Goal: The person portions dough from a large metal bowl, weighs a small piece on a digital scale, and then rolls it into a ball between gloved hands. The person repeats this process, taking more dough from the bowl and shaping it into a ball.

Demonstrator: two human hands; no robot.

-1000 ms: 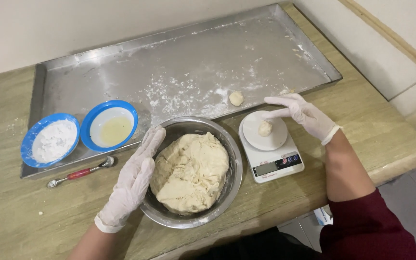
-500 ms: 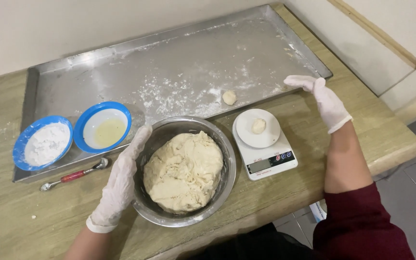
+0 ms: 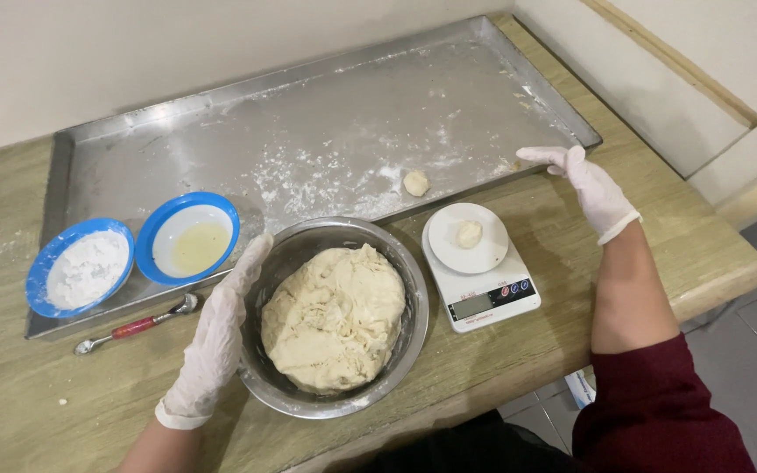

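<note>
Far left, on the wooden table (image 3: pixel 10 394): blue bowl of white flour (image 3: pixel 81 268), sitting on the near-left corner of the large metal tray (image 3: pixel 221 131). Just beside it, second blue bowl (image 3: pixel 189 239) with pale yellowish liquid, also on the tray edge. In front of both, on the table: small red-handled tool (image 3: pixel 137 325), lying flat.

Next, left hand (image 3: pixel 218 337), white glove, fingers straight and together, flat against the outer left wall of the steel mixing bowl (image 3: pixel 413 307). Grips nothing. Inside the bowl: big lump of dough (image 3: pixel 335 317), rough surface, filling most of it.

Behind the bowl, on the floured tray: one small dough ball (image 3: pixel 415 183), alone near the front rim.

Right of the bowl, touching or nearly so: white kitchen scale (image 3: pixel 492 302), small dough piece (image 3: pixel 469 233) centred on its round platter.

Far right: right hand (image 3: pixel 589 182), gloved, fingers loosely spread, fingertips at the tray's near-right rim. Holds nothing. Well apart from the scale. Dark red sleeve (image 3: pixel 659 412) at the lower right.
</note>
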